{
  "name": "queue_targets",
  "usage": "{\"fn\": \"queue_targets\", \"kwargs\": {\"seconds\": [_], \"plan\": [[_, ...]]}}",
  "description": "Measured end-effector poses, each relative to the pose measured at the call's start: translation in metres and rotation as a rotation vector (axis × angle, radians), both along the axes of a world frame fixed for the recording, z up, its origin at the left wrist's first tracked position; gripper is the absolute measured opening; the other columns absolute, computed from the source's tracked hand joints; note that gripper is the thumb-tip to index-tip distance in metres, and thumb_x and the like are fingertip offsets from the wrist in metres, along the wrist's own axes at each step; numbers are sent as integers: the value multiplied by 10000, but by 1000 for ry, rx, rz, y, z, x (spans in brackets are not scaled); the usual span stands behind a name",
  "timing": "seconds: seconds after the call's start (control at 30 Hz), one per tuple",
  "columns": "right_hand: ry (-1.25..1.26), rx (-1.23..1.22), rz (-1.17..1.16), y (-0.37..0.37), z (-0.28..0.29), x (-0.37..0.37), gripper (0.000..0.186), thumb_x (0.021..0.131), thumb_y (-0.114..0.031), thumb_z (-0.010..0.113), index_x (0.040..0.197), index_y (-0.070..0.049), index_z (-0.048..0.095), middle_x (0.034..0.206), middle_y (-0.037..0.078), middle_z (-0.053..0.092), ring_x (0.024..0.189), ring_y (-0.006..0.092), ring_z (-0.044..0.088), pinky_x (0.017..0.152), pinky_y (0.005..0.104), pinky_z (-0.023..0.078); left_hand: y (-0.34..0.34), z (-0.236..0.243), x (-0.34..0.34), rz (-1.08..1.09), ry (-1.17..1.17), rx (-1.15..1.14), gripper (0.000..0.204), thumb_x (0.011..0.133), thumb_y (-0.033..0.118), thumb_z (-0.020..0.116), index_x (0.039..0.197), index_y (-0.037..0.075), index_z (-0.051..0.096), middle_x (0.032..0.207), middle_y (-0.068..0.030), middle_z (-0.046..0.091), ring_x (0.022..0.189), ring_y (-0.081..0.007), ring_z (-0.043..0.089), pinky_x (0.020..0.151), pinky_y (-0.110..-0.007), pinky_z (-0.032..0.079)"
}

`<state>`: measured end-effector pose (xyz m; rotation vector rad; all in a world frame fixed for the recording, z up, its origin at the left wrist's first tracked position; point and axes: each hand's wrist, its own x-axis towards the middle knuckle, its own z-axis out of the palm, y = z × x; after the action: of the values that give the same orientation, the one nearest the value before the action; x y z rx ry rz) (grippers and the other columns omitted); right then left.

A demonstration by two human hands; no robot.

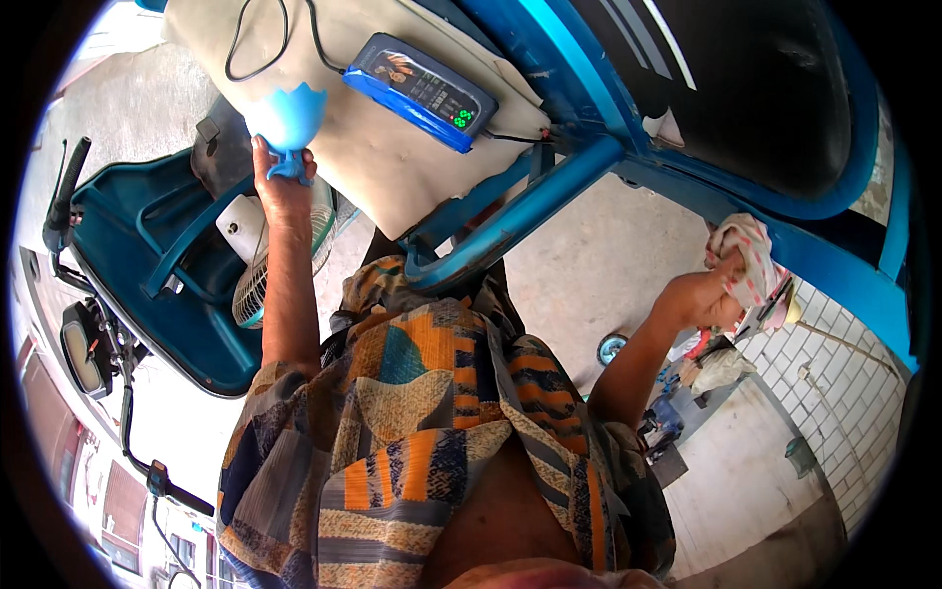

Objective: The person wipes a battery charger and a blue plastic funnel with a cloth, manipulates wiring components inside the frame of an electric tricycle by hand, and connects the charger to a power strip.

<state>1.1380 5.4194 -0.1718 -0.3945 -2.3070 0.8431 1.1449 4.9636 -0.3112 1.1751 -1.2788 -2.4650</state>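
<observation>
At the upper left my left hand (283,191) is closed around the stem of a light blue goblet-shaped cup (285,120) with a jagged, petal-like rim. It holds the cup above a beige board or sheet (363,162). Out to the right, my right hand (708,296) grips a crumpled white cloth with red marks (748,257). The cloth is against or very near a blue metal rail (819,265); I cannot tell whether they touch. Part of the fingers is hidden by the cloth.
On the beige sheet lies a dark battery charger (422,90) with a lit green display and black cables. A blue tube frame (520,211) crosses before my body. At left stand a fan (253,285) and a blue three-wheeler front (128,245) with handlebar (128,412).
</observation>
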Motion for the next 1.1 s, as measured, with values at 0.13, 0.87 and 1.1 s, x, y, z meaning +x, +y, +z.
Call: {"fn": "queue_targets", "kwargs": {"seconds": [0.13, 0.87, 1.1], "plan": [[489, -826, 406, -12, -24, -15, 242, 894, -81, 570, 1096, 53, 563, 1144, 187, 584, 1024, 292, 595, 910, 422, 495, 13, 12, 8, -36, 29, 90, 492, 921, 520, 437, 1068, 58, 513, 782, -91, 598, 576, -197, 566, 430, -277, 395], [28, -771, 271, 139, -33, -2, 88, 879, -44, 564, 898, 22, 619, 936, 25, 538, 876, 106, 500, 761, 239, 404, 201, 160, 57, -237, 281, 118, 576, 901, 545, 463, 1178, 39, 484, 845, -129, 600, 538, -228, 528, 374, -285, 362], [477, 5, 797, 124, 32, -82, 139, 781, -105, 634, 902, -36, 639, 1075, 114, 577, 1058, 303, 514, 908, 444, 366, 309, 151, 65, -202, 103, 206, 531, 915, 536, 437, 1150, 63, 496, 870, -121, 608, 535, -255, 547, 363, -311, 382]]}}
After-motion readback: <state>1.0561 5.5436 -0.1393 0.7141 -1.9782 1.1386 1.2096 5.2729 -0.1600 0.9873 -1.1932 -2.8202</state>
